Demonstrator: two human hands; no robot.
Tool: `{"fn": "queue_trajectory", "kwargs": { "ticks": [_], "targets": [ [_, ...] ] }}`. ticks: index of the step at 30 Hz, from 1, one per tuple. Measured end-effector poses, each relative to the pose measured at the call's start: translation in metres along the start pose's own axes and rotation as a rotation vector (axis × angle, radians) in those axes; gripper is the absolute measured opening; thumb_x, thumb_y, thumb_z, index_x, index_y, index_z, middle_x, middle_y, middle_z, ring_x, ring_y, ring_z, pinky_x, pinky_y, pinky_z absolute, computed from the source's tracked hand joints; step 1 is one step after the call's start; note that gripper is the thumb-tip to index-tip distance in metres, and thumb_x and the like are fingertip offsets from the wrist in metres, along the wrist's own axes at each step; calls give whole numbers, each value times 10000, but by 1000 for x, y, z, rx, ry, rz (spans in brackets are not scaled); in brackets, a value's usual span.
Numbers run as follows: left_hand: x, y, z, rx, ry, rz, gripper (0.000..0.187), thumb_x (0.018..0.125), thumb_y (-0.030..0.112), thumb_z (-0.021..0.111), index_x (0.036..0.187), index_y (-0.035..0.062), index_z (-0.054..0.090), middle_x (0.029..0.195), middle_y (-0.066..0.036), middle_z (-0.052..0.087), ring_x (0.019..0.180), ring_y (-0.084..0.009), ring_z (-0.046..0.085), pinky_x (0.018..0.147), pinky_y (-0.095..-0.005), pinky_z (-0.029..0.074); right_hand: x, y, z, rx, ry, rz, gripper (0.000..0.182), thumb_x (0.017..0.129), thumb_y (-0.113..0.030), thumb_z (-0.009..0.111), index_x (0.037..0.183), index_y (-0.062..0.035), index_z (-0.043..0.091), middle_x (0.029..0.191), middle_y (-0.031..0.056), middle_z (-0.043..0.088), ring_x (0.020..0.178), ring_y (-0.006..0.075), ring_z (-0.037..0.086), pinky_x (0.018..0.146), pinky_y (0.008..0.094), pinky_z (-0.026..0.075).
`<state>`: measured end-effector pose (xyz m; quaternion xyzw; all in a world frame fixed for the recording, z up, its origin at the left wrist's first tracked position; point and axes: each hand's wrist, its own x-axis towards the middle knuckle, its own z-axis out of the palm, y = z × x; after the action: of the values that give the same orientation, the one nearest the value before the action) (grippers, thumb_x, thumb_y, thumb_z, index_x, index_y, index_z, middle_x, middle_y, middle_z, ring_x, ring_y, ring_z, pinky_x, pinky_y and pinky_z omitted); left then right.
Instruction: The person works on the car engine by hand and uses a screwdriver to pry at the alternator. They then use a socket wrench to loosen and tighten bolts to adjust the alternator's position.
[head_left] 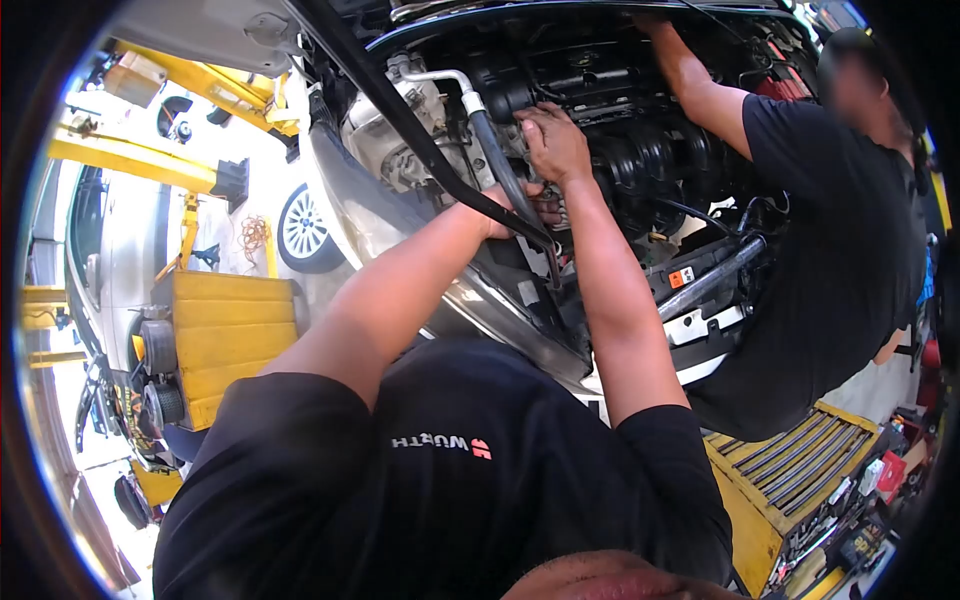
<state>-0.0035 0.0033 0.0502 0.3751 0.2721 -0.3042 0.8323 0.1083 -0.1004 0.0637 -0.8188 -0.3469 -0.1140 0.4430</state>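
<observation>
In the head view both my hands are inside the engine bay of a car, close to the engine [650, 150]. My right hand [558, 145] lies over the near side of the engine, its fingers bent and close together over a part they hide. Just below it is my left hand [498, 212], partly covered by a grey hose [490, 145] and a black bar [400, 115]. The left fingers curl beside the hose around something I cannot make out.
A co-worker in a dark shirt [820, 230] leans in from the right, one arm [690, 85] reaching over the engine. The white fender [370, 220] borders the bay. Yellow lift arms [130, 160], a wheel [305, 225] and yellow ramps [235, 335] stand left; a yellow grated ramp [750, 500] lies lower right.
</observation>
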Motion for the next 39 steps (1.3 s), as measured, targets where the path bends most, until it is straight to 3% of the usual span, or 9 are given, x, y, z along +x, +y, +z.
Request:
{"fn": "queue_trajectory", "kwargs": {
  "ticks": [8, 13, 14, 18, 24, 34, 37, 38, 39],
  "targets": [
    [35, -14, -7, 280, 265, 139, 251, 933, 358, 719, 911, 122, 638, 696, -9, 608, 500, -173, 607, 441, -309, 546, -3, -3, -1, -13, -3, 2, 346, 978, -324, 467, 1130, -164, 734, 1193, 35, 705, 1253, 304, 566, 1026, 419, 479],
    [33, -9, -7, 80, -133, 54, 291, 1041, 293, 498, 1193, 58, 577, 1094, -145, 697, 984, -274, 710, 777, -424, 599, -2, -15, -8, 8, -42, 72, 344, 984, -297, 456, 1149, -163, 727, 1201, 62, 700, 1251, 306, 567, 1037, 421, 468],
    [12, -6, 4, 17, -94, -17, 231, 1036, 302, 472, 1054, 137, 632, 914, -31, 732, 852, -235, 752, 615, -357, 601, -1, -2, 2, -10, 24, -24, 336, 983, -280, 462, 1151, -155, 725, 1198, 87, 698, 1236, 312, 580, 1038, 427, 465],
    [45, -13, -19, 121, -52, 43, 225, 1000, 306, 583, 979, 106, 686, 920, -63, 752, 778, -226, 749, 618, -395, 623, 1, -1, 1, 23, -27, -5, 330, 981, -247, 468, 1129, -112, 730, 1184, 121, 701, 1219, 340, 590, 1037, 423, 459],
    [62, -28, -14, 666, 582, 306, 455, 846, 490, 784, 1009, 78, 682, 853, -90, 692, 746, -277, 662, 593, -411, 527, 2, -1, 5, -41, -30, -91, 346, 993, -270, 457, 1155, -116, 721, 1177, 127, 699, 1230, 359, 576, 1042, 414, 449],
    [41, 2, -9, 1096, 108, 410, 382, 901, 473, 699, 1035, 115, 702, 858, -101, 697, 742, -254, 673, 593, -450, 523, -7, -35, -5, -3, -19, -52, 302, 959, -210, 553, 1188, -73, 694, 1211, 165, 684, 1216, 334, 602, 1026, 392, 462],
    [66, 41, -35, 1534, 221, 281, 462, 878, 505, 636, 1082, 102, 733, 979, -154, 740, 833, -296, 722, 736, -419, 575, -46, -61, -38, 28, 33, 249, 285, 940, -166, 605, 1179, -31, 684, 1141, 185, 702, 1096, 296, 666, 951, 362, 498],
    [-33, 68, -5, 1625, 359, 335, 330, 887, 272, 583, 1132, 97, 720, 1158, -110, 723, 1064, -306, 698, 854, -437, 573, -60, -63, -48, -40, -26, 353, 283, 941, -185, 622, 1159, -17, 688, 1085, 184, 713, 1019, 278, 685, 907, 351, 509],
    [-31, 81, -13, 1771, 438, 426, 347, 893, 322, 573, 1129, 120, 727, 1156, -135, 717, 1064, -316, 693, 848, -434, 574, -75, -62, -54, -108, -83, 460, 287, 941, -203, 640, 1139, -2, 691, 1028, 182, 723, 943, 260, 703, 863, 340, 519]
  ]
}}
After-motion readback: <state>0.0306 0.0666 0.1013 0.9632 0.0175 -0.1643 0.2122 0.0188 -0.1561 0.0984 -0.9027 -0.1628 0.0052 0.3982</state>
